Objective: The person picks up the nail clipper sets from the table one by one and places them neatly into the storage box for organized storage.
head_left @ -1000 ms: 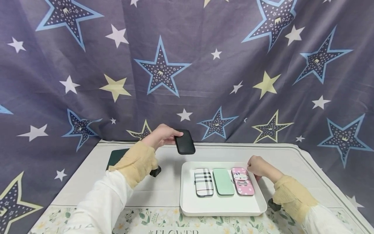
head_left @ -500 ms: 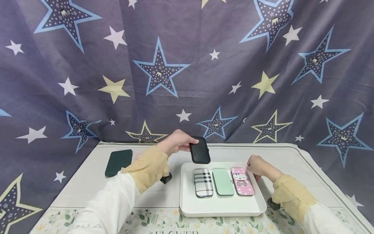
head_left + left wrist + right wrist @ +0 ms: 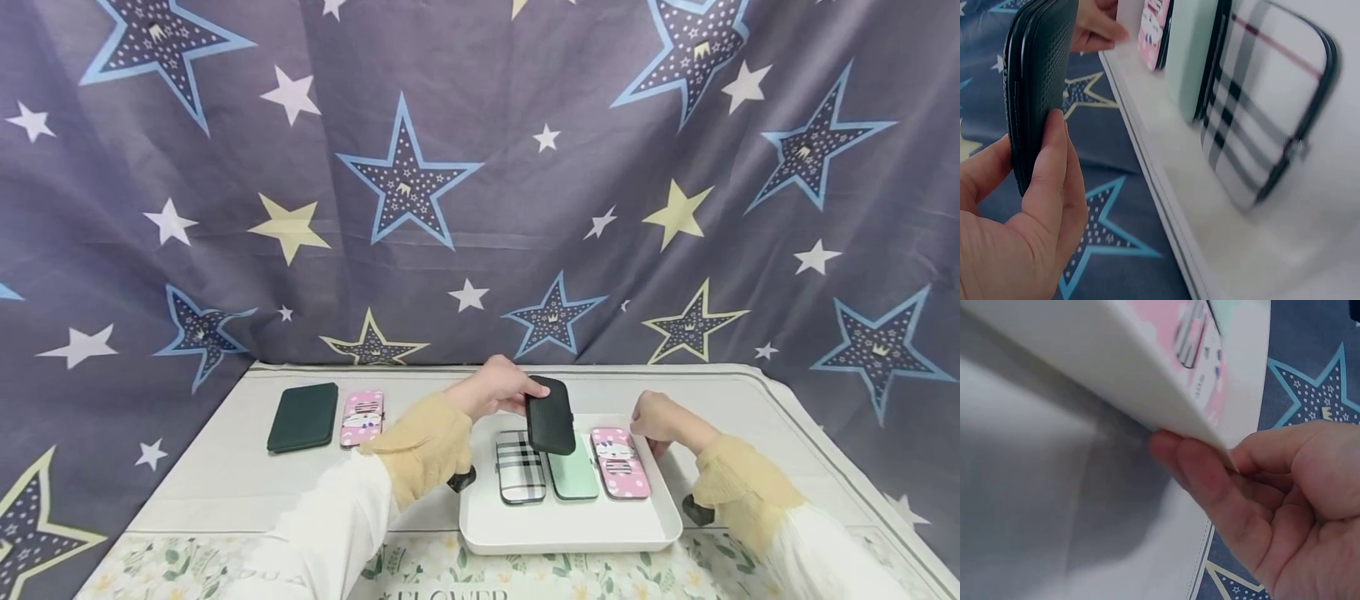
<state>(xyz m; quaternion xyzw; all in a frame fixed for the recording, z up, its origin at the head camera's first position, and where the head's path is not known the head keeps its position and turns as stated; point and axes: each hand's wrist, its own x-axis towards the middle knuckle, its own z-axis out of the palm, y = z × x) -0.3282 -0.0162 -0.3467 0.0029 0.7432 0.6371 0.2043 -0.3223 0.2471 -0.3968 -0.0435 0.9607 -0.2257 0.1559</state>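
My left hand (image 3: 501,390) pinches a black textured case (image 3: 551,417) between thumb and fingers, held up over the white tray (image 3: 570,533). In the left wrist view the black case (image 3: 1038,81) stands on edge in the fingertips. Inside the tray lie a plaid case (image 3: 521,468), a mint green case (image 3: 574,477) and a pink cartoon case (image 3: 621,463), side by side. The black case overlaps the green one in the head view. With thumb and fingers, my right hand (image 3: 660,419) grips the tray's right rim, as the right wrist view (image 3: 1254,487) also shows.
On the table (image 3: 225,492) at the left lie a dark green case (image 3: 303,417) and a second pink cartoon case (image 3: 362,418). A floral cloth strip (image 3: 180,567) runs along the front. A star-patterned curtain (image 3: 480,217) hangs behind the table.
My left hand has carried the black case rightward and down, from behind the tray's left side to over it. The dark green and pink cases at left came into view. My right hand stays put.
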